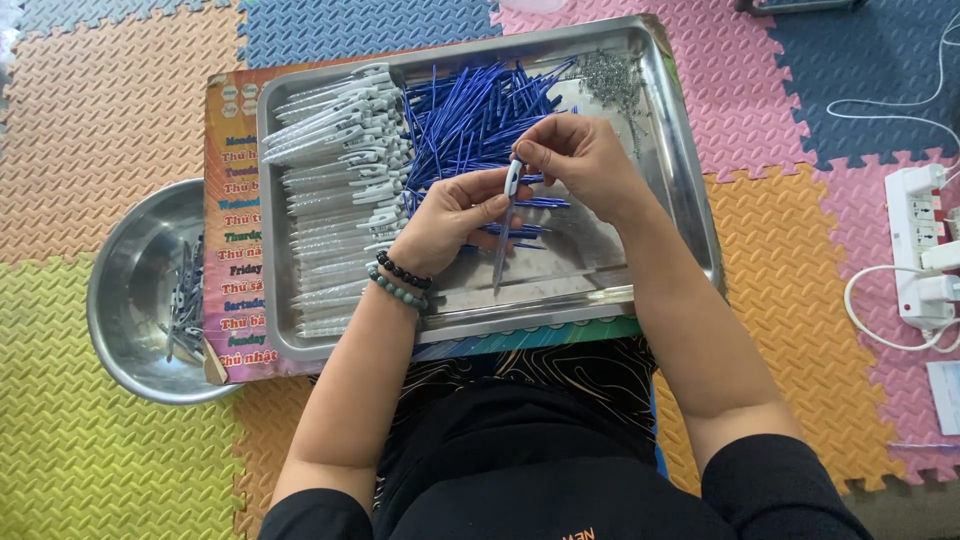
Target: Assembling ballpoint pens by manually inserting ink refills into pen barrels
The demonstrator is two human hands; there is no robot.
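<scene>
Foam mat floor [100,120], steel tray [680,200] on a printed board, round steel bowl [125,300] to its left holding a few finished pens. In the tray: white pen barrels [330,200] stacked left, blue refills [470,110] heaped centre, small springs [610,75] top right. Left hand [450,215] pinches a pen barrel [503,245] upright over the tray; right hand [580,155] fingers closed on its clip end. Barrel looks light, stiff, slick plastic; best gripped mid-shaft.

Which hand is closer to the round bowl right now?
Left. The left hand works over the tray's middle, on the bowl's side; the right hand is farther across the tray.
</scene>
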